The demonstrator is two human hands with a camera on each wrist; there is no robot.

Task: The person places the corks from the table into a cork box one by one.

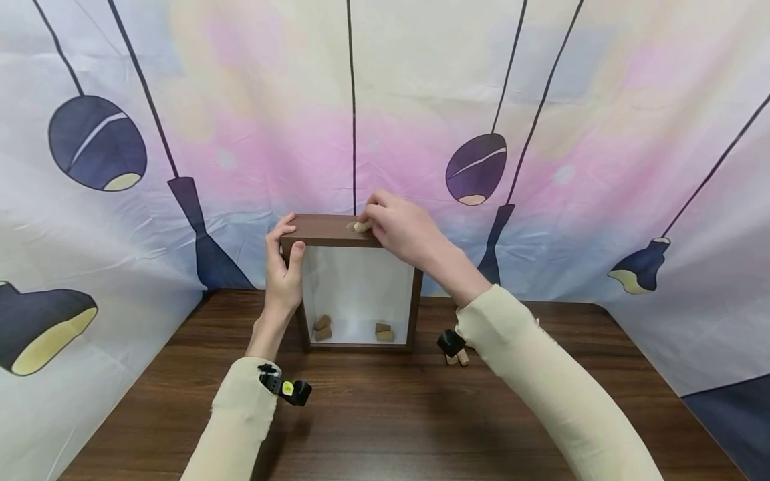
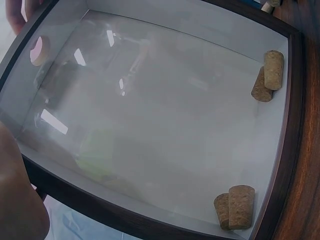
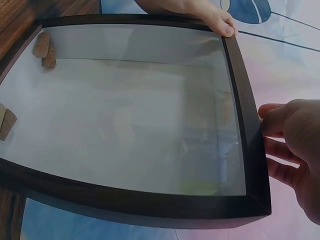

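Observation:
A dark wooden shadow box (image 1: 325,238) with a clear front stands upright on the table. My left hand (image 1: 280,277) grips its upper left corner, thumb on the front edge and fingers over the top. A light cork (image 1: 361,227) is pinched in the fingertips of my right hand (image 1: 402,226), right at the round hole in the box's top. In the left wrist view that hole (image 2: 38,51) shows from inside. Two corks (image 2: 273,71) lie in one bottom corner, and two more corks (image 2: 242,207) lie in the other. My right fingers (image 3: 281,172) appear beside the top edge in the right wrist view.
A few loose corks (image 1: 462,358) lie on the brown wood-grain table (image 1: 373,407), right of the box and partly behind my right wrist camera (image 1: 450,343). A printed cloth (image 1: 271,100) with lamp pictures hangs behind and along the sides.

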